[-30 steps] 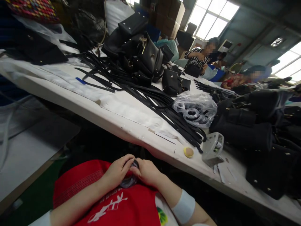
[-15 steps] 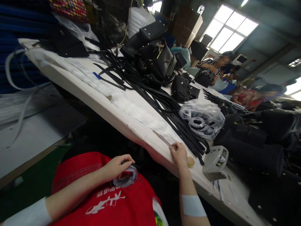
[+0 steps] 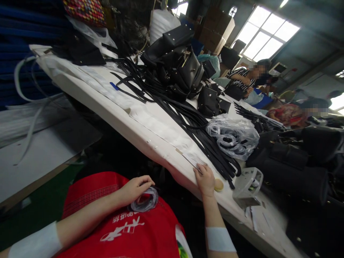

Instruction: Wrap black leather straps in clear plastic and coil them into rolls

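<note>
My left hand is closed in a pinch over the red apron, and what its fingers hold, if anything, is too small to tell. Just below those fingers a clear plastic roll rests on my lap. At the edge of the white table, my right hand has its fingers closed on the near end of a thin strip. The strip lies over white sheets. Close beside my right wrist is a round yellowish disc.
Long black straps run along the table towards a pile of black bags. A clear bag of coils and a grey plastic holder stand to the right. Farther back, a person in stripes and others sit.
The strip in my right hand has turned and now looks like a thin dark line. My left hand has barely moved. The whole view has shifted slightly.
</note>
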Tool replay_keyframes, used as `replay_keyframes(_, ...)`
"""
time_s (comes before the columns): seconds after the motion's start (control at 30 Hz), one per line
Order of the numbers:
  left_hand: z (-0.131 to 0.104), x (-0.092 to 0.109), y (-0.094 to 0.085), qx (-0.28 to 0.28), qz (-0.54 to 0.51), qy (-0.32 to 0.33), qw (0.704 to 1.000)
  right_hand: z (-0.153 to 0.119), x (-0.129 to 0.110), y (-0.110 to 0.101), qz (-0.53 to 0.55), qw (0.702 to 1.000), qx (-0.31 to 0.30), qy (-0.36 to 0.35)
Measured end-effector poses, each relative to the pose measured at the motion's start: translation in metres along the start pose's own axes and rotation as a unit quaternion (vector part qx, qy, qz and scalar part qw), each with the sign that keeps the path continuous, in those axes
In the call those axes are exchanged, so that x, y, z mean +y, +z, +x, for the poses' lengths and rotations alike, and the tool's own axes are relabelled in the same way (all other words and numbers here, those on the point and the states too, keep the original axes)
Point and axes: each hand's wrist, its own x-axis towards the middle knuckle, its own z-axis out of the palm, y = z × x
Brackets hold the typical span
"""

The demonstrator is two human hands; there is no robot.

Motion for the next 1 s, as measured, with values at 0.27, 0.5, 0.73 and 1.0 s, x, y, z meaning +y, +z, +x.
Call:
replay_keyframes(0.27,-0.001,0.005,0.001,-0.013,-0.009,-0.012,1.0,0.005,0.002,0.002,0.058,0.996,-0.045,0.059)
replay_keyframes(0.5,0.0,0.003,0.004,-0.021,-0.035,-0.034,0.999,0.016,0.01,-0.006,0.061,0.99,-0.106,0.064)
replay_keyframes(0.73,0.0,0.007,0.004,-0.028,-0.023,-0.024,0.999,0.022,0.007,-0.008,-0.008,0.989,-0.14,0.037)
replay_keyframes(1.0,-0.002,0.008,0.002,-0.021,-0.004,-0.006,1.0,0.029,0.006,-0.001,-0.059,0.986,-0.154,0.036)
